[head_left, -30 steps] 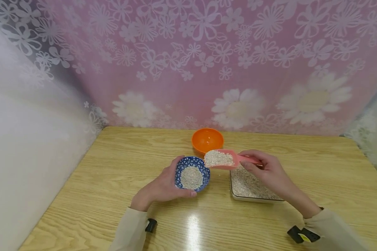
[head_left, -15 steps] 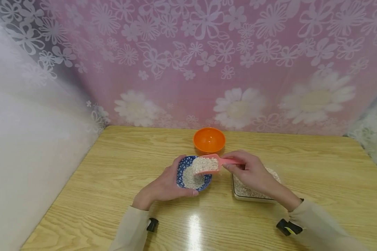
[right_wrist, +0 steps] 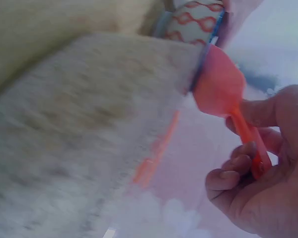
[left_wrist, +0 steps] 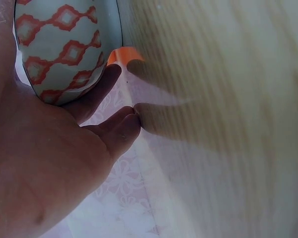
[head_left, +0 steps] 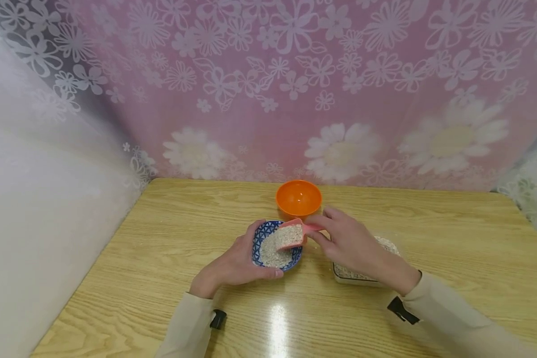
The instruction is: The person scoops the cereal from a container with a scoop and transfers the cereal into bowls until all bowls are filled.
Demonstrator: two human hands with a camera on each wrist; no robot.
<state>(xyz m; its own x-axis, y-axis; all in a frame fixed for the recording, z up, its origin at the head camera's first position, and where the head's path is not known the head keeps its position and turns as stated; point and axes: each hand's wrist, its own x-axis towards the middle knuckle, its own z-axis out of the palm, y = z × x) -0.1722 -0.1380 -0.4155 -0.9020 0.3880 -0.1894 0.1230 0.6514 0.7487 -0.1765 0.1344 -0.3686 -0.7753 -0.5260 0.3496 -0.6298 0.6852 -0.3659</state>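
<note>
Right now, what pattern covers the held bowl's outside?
The bowl has red diamonds on white; best view: left wrist.

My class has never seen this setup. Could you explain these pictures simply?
There is no machine here: a person in pale sleeves works bare-handed. The widest picture comes from a camera worn on the head; the two closer ones from a camera on each wrist. On the wood-grain table stand a round orange bowl and a rectangular cream container with a dark rim, holding pale flakes. The left hand holds a small bowl, blue-and-white inside and red-patterned outside, with flakes in it. The right hand grips a pink plastic scoop, with flakes, over that bowl.
</note>
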